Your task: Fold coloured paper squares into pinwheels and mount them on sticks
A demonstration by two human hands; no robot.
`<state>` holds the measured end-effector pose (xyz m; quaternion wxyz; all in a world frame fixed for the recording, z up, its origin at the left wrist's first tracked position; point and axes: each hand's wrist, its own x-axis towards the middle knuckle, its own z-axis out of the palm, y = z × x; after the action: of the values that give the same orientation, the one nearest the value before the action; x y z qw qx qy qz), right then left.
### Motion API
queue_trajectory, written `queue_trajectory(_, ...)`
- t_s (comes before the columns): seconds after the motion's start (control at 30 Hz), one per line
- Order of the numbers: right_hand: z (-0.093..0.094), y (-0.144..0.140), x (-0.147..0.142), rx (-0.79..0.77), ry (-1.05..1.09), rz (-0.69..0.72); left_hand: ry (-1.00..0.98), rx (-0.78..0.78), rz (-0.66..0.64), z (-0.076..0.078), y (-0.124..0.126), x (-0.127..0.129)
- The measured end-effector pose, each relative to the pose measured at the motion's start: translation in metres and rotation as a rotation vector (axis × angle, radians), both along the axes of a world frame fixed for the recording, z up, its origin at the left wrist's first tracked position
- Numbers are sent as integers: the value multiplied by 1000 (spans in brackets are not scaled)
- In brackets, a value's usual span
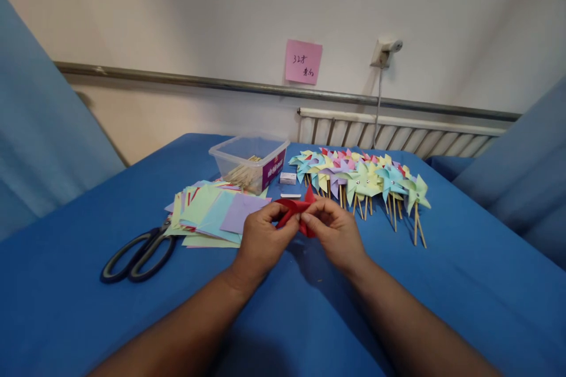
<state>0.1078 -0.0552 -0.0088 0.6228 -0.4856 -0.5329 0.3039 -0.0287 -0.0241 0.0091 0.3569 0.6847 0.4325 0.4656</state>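
Note:
Both hands hold a red paper pinwheel (305, 206) above the blue table, its blades partly folded inward. My left hand (265, 232) pinches it from the left, thumb near the centre. From the right, my right hand (333, 230) grips it with thumb and fingers closed at the middle. Whether a pin sits between the fingertips is hidden. Behind my left hand lies a fanned stack of coloured paper sheets (212, 209). Scissors (139, 253) with dark handles rest left of it, blades under the paper.
A clear plastic box (241, 159) of wooden sticks stands behind the paper. Beside it are a small white box (288, 178) and a flat white piece (290, 195). Several finished pinwheels (362, 179) on sticks lie at the back right of the blue tablecloth (442, 283).

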Motion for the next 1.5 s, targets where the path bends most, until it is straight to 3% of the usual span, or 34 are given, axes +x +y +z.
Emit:
queue_trajectory(0.1,0,0,-2,-40,104,78,-14,-31,-22,-1,1,0)
queue_trajectory(0.47,-3,0,-6,9,171,-5,-26,-20,-9,1,0,0)
queue_trajectory(1.07,0,-4,2,8,-110,-55,-74,-46,-39,4,-3,0)
queue_trajectory(1.5,-4,-2,0,22,-59,-112,-116,-97,-84,4,-4,2)
